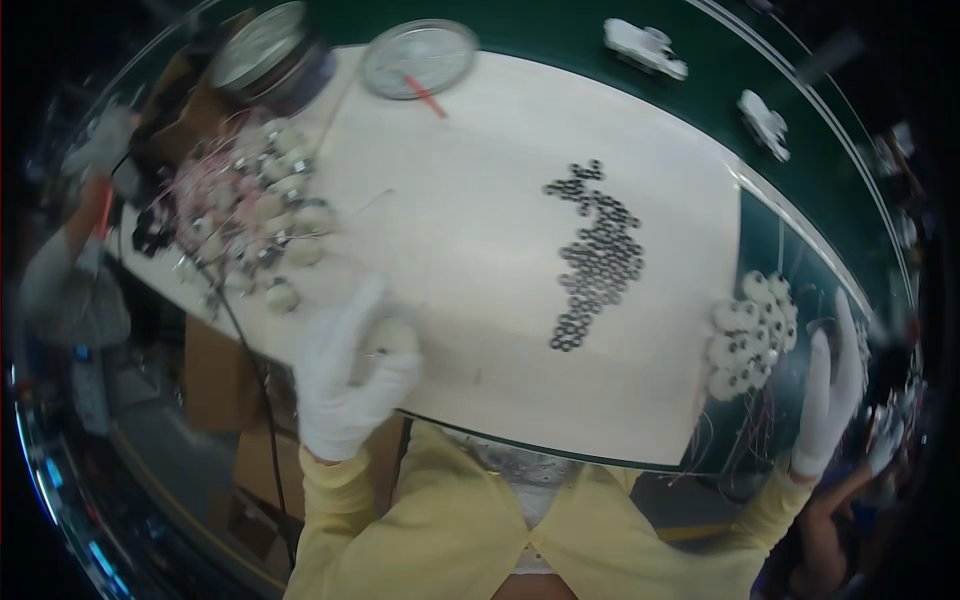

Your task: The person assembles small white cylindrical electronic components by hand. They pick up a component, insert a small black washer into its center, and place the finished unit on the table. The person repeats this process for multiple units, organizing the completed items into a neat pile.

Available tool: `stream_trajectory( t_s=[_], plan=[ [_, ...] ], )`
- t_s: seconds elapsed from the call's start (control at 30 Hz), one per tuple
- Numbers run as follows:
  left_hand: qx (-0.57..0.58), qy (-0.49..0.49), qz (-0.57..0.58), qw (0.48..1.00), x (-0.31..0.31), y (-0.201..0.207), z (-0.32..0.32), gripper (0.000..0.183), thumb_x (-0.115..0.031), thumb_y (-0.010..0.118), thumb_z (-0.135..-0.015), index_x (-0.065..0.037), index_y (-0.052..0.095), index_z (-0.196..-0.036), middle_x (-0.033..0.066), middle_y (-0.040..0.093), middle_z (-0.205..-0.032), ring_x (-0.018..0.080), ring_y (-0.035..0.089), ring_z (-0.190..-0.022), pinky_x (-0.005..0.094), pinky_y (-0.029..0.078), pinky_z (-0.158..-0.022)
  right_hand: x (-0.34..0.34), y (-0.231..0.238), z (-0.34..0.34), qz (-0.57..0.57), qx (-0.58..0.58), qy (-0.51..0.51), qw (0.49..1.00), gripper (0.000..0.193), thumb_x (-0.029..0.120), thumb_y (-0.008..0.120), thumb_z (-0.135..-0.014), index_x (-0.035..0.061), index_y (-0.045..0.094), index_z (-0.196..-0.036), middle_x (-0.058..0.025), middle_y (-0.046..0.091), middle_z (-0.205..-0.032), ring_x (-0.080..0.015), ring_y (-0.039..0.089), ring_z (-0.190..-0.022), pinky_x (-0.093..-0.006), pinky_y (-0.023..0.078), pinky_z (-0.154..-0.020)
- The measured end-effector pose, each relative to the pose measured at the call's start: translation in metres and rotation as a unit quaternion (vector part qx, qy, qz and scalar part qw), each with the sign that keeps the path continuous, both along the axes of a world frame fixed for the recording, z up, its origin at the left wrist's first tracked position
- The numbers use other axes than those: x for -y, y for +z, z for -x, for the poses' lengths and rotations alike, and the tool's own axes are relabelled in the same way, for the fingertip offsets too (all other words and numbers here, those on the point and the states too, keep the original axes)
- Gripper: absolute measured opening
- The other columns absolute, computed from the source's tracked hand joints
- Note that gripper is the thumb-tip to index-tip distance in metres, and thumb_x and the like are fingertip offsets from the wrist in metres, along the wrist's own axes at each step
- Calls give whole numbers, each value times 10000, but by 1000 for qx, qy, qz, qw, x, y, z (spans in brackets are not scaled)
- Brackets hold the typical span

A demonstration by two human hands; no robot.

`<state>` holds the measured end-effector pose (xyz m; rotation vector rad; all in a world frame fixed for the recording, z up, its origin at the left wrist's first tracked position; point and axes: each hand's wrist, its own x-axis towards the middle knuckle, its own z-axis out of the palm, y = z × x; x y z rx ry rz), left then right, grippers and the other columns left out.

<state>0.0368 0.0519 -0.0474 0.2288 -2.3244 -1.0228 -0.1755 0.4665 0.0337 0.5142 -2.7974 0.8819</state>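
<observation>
My left hand point(345, 390), in a white glove, is at the near left edge of the white board. Its thumb and fingers curve around a round white part point(393, 338), blurred by motion. My right hand point(832, 395), also gloved in white, is at the far right over the green surface with its fingers stretched out. Beside it lies a cluster of round white parts point(742, 335) with dark centres and thin wires hanging off the near edge. Many small black rings point(603, 255) lie in a long patch on the board.
At the left is a heap of white parts with pink wires point(250, 195). Behind it stand a round tin point(275, 65) and a metal lid point(418, 60) with a red stick. White car-shaped pieces point(645, 47) lie on the green belt point(550, 30). Other people's arms show at both sides.
</observation>
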Motion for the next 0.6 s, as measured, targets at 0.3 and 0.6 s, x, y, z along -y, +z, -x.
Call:
stream_trajectory(
  t_s=[0.3, 0.6],
  plan=[
    [-102, -78, -47, 991, -59, 46, 21, 661, -380, 757, -896, 50, 591, -1370, 85, 668, -807, 271, 599, -570, 375, 462, -529, 206, 12, -57, -60, -210, 520, 826, 547, 335, 804, -766, 63, 672, -1221, -45, 672, -905, -172, 591, -652, -347, 421, -607],
    [-47, 222, 265, 937, 28, 2, -16, 500, -49, 756, -801, -13, 660, -1290, 137, 712, -1095, 347, 667, -926, 416, 538, -778, 176, 28, -17, 147, 445, 610, 639, 768, 179, 873, -825, -103, 487, -1426, -77, 705, -808, -154, 641, -604, -270, 458, -536]
  ],
)
